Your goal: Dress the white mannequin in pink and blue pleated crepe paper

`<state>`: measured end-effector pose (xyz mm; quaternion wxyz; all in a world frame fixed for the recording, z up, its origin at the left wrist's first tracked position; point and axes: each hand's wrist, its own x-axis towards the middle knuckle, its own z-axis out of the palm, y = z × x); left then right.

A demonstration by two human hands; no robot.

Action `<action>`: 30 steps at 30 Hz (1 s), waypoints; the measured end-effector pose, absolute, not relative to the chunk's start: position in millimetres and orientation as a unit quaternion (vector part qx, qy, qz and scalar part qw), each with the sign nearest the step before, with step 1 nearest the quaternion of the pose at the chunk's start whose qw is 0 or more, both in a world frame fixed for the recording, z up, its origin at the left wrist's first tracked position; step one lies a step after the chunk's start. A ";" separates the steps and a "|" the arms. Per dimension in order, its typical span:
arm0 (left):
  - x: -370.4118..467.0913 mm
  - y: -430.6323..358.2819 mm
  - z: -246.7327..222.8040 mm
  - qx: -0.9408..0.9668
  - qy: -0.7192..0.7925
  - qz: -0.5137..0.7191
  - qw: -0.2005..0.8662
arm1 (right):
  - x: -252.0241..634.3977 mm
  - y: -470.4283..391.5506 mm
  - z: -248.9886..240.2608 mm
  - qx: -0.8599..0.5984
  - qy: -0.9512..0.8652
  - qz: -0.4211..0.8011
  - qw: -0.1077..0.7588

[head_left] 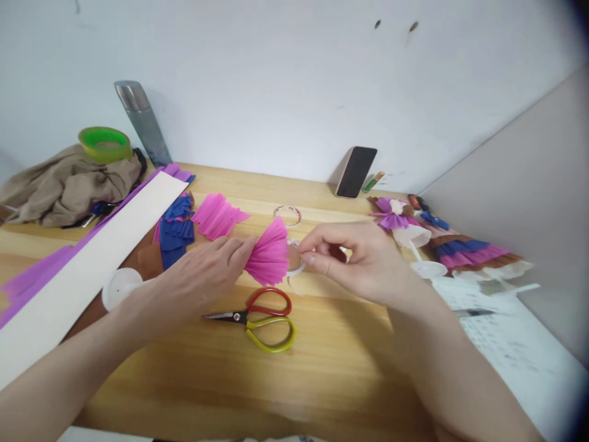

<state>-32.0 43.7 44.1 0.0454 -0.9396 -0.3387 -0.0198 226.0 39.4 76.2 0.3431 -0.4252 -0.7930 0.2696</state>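
A fan of pleated pink paper [270, 255] spreads out over the wooden table, its gathered end pinched in my left hand [207, 270]. Just right of the fan, the thumb and forefinger of my right hand [363, 261] are pressed together near a roll of tape [296, 265]; whatever they hold is too small to make out. Below the fan lie scissors [248, 318] with one red and one yellow handle. Another pleated pink piece [218, 216] rests behind my left hand.
Left: blue ruffled paper [177, 233], a cream strip [115, 245], a white disc [120, 287], cloth [78, 184] under green tape [105, 145], and a bottle [143, 123]. A phone [356, 172] leans on the wall. Right: layered paper ruffles [478, 253] and a printed sheet [510, 337].
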 end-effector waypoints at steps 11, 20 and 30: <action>-23.7 22.7 15.9 -0.934 -0.354 -0.030 0.045 | 202.8 6.3 0.9 -0.456 -0.561 0.459 0.516; -11.6 22.1 24.0 -0.943 -0.319 -0.010 0.096 | 204.6 2.4 14.3 -0.440 -0.568 0.451 0.529; -13.1 14.7 26.1 -0.946 -0.310 -0.047 0.081 | 204.8 6.4 19.9 -0.445 -0.503 0.528 0.520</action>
